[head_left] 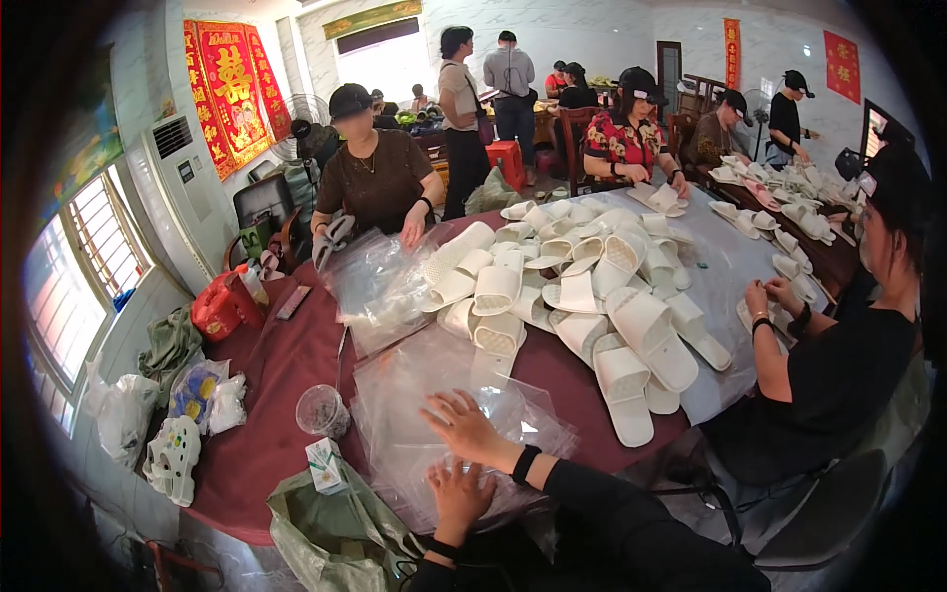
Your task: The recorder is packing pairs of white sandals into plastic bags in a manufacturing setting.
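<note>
One tub (322,408), one box (326,466) left of the fingers (444,406); bags (390,390) beneath, slippers (651,337) beyond, too many to count!

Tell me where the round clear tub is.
The tub sits left of centre in the head view, on the maroon tablecloth, left of the clear bags and just beyond the white-and-green box.

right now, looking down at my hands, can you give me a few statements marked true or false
1. The left hand and right hand are over clear plastic bags. True.
2. White slippers lie heaped beyond the hands. True.
3. The right hand grips a slipper. False: it is spread over the bags.
4. The bags lie on green cloth. False: the tablecloth is dark red.
5. A round clear tub sits left of both hands. True.
</note>
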Demonstrator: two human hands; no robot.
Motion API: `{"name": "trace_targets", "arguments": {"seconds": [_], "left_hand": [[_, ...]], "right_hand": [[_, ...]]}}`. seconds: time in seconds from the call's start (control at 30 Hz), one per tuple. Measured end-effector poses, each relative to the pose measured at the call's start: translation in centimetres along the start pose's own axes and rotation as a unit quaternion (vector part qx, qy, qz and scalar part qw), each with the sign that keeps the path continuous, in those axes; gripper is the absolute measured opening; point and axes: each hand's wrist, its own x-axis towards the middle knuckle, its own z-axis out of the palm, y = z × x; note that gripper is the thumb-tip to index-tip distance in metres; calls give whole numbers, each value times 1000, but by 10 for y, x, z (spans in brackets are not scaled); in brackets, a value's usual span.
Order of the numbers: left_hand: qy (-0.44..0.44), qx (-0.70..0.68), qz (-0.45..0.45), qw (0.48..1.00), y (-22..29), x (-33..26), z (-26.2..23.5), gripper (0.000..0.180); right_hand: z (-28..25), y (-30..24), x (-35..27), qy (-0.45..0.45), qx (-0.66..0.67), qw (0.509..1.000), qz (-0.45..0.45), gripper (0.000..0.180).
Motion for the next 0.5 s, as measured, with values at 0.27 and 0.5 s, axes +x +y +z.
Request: {"name": "trace_targets", "arguments": {"seconds": [0.27,0.5], "left_hand": [[-8,-18,-9,1000,-6,-3,10,49],[-5,-132,33,991,0,7,-6,61]], "right_hand": [[-12,-13,-6,-20,90,991,-100,36],[-13,-12,-44,-201,177,956,-121,25]]}}
